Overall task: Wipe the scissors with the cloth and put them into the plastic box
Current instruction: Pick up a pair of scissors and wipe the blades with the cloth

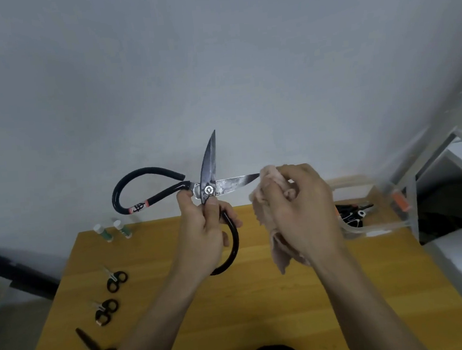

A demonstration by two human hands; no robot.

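Large scissors [209, 189] held above the wooden table [261, 296], blades spread wide, one toward 12 o'clock and one toward 3 o'clock; the steel is dull and mottled, the looped handles wrapped in black. The left hand [204, 232] grips the lower handle just below the pivot screw, while the right hand [301, 210] bunches a pale pink cloth [267, 199] closed around the tip of the 3 o'clock blade. At 3 o'clock beyond the right hand lies the clear plastic box [366, 219], holding dark scissors; at 8 o'clock three smaller pairs [107, 308] lie on the table.
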